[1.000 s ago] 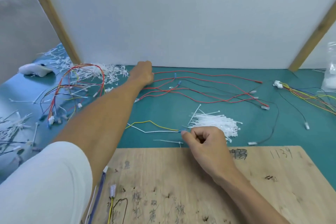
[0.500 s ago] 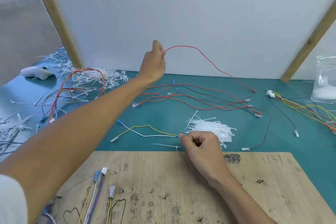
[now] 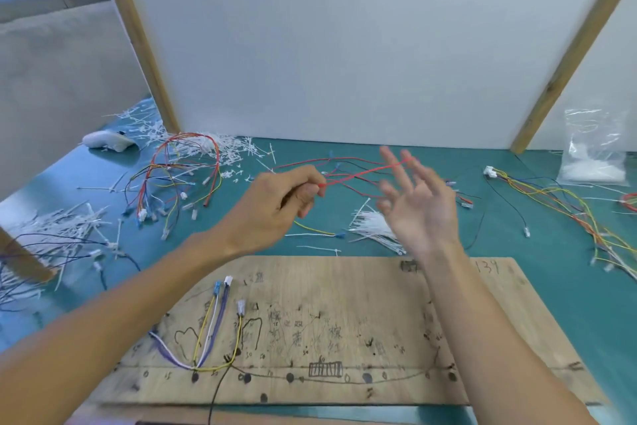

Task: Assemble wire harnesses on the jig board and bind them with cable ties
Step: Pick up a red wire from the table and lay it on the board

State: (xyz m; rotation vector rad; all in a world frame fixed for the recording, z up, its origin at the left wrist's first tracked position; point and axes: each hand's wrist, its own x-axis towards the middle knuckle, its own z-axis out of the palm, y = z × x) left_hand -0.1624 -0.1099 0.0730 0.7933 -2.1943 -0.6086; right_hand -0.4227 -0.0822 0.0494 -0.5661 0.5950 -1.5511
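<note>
Plywood jig board (image 3: 379,290): lies on the green mat (image 3: 537,252) nearest the viewer, marked with a hand-drawn routing line, dark dots and scribbled notes.
Wires on the board: only a few. Yellow, white and purple leads (image 3: 206,331) fan up from one dot at the left to small connectors, and a black lead (image 3: 216,390) runs off the near edge. No tie shows on them.
Left hand (image 3: 275,207): raised over the mat beyond the board, thumb and forefinger pinching one end of a red wire (image 3: 362,174), other fingers curled.
Red wire: in the air, running from that pinch rightward to the other hand's fingertips; not on the board.
Right hand (image 3: 420,207): blurred, fingers straight and spread; the wire crosses its fingertips, and it seems to grip nothing.
Cable ties (image 3: 368,224): a loose white heap on the mat, just beyond the board, below the hands.
Spare wires: red and black ones (image 3: 348,160) lie on the mat behind the hands.
Progress: an early stage, by my reading. Most of the drawn route is bare, this wire has to be laid, and all binding is left.
</note>
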